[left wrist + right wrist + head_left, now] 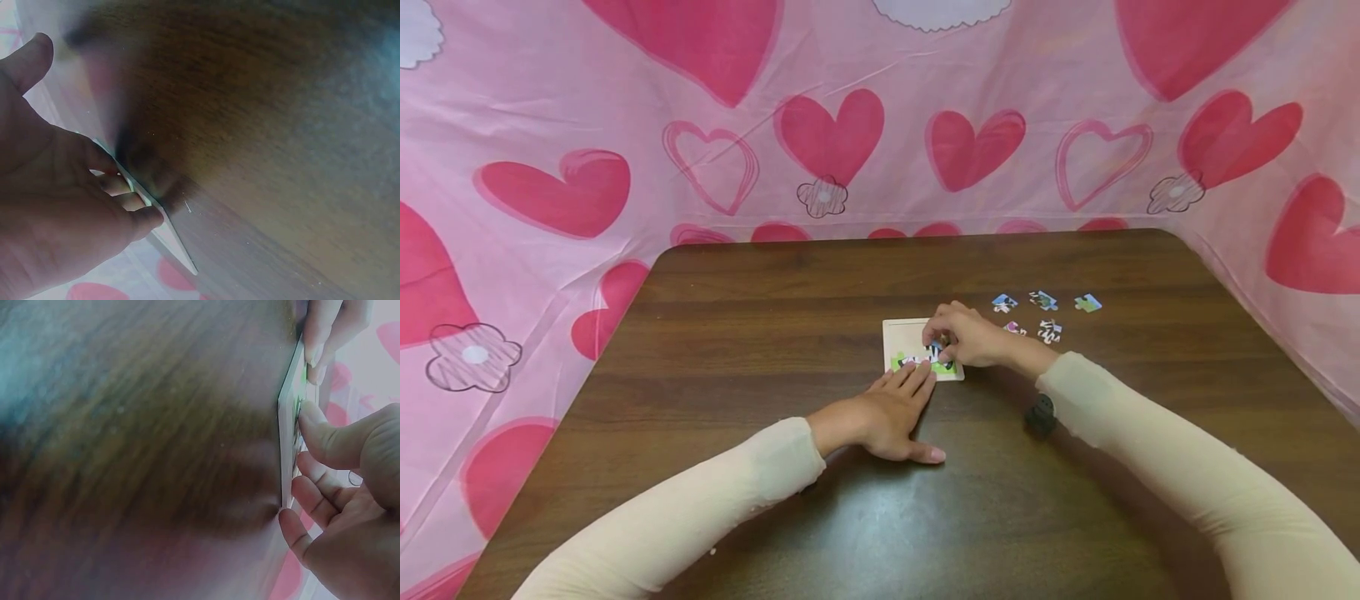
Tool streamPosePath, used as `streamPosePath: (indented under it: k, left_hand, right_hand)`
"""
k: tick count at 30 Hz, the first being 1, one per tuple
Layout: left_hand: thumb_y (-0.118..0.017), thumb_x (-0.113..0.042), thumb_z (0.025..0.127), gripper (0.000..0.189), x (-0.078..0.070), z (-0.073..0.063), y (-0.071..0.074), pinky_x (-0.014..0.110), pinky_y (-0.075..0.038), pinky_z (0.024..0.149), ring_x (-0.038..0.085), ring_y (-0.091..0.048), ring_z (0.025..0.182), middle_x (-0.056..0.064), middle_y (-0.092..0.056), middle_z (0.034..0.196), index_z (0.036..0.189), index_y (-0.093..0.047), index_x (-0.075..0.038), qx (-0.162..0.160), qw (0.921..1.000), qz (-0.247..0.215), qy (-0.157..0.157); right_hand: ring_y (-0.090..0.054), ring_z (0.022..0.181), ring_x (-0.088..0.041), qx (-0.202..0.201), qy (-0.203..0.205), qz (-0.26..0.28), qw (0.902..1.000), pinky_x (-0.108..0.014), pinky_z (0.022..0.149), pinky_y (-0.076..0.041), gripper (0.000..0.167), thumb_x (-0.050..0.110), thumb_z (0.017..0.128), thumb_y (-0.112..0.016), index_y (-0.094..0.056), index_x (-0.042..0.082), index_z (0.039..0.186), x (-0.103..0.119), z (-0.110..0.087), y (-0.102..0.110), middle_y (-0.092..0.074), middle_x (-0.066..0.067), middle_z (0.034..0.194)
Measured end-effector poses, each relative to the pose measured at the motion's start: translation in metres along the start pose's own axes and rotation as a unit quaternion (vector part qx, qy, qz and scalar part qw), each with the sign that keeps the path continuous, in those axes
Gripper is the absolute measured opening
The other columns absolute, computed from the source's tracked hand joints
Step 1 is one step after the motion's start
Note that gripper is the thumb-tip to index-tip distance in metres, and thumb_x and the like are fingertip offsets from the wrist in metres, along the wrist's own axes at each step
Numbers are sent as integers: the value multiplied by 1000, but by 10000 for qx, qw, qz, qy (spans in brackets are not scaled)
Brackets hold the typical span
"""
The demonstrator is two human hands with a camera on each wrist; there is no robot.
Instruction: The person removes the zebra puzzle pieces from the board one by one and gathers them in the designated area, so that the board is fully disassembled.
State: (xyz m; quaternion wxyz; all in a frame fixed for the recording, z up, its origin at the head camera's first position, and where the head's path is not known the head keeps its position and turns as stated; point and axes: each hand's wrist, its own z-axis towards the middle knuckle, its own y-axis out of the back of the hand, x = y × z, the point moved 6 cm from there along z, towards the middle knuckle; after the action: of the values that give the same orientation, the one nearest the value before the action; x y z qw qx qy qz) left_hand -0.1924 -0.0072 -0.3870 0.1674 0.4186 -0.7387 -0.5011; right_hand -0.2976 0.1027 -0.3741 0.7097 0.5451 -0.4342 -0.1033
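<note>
A small square jigsaw puzzle board (898, 333) with a pale wooden frame lies on the table, green and black-and-white pieces along its near side. My left hand (891, 419) lies flat with fingers stretched out, fingertips resting on the board's near left part. In the left wrist view the fingers of the left hand (69, 194) reach over the board's edge (178, 247). From the right, my right hand (967, 335) bends over the board and pinches a blue, black and white puzzle piece (936, 351) between thumb and fingers. In the right wrist view its thumb (328, 434) touches the board's surface.
Several loose puzzle pieces (1087, 302) lie on the brown wooden table (760, 325), behind and right of the board. A round black object (1041, 414) sits under the right cuff. A pink cloth with hearts (880, 50) hangs behind and beside the table.
</note>
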Motion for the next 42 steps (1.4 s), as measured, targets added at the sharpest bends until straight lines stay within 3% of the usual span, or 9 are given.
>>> streamPosePath:
  k: [7, 24, 42]
  left_hand:
    - [-47, -73, 85, 105, 0, 0, 0, 41, -5, 118, 24, 7, 147, 7, 8, 162, 155, -3, -10, 21, 10000, -53, -24]
    - [-47, -73, 85, 105, 1, -1, -1, 41, -5, 118, 23, 8, 147, 6, 10, 161, 155, -1, -10, 34, 10000, -56, -3]
    - [-47, -73, 85, 105, 1, -1, -1, 41, -4, 118, 23, 9, 147, 6, 10, 161, 155, -1, -10, -1, 9999, -124, -48]
  right_hand:
    - [-44, 88, -21, 70, -95, -9, 9999, -42, 83, -32, 23, 2, 76, -77, -67, 14, 93, 0, 1, -1, -56, -3, 88]
    - [-42, 83, -20, 106, 113, -103, 9998, -39, 77, -28, 25, 6, 80, -77, -72, 17, 102, 1, -2, 2, -54, -1, 84]
    - [-45, 83, -21, 188, 403, -329, 9985, -38, 75, -30, 38, -2, 77, -76, -75, 20, 107, -1, -3, 8, -55, 0, 83]
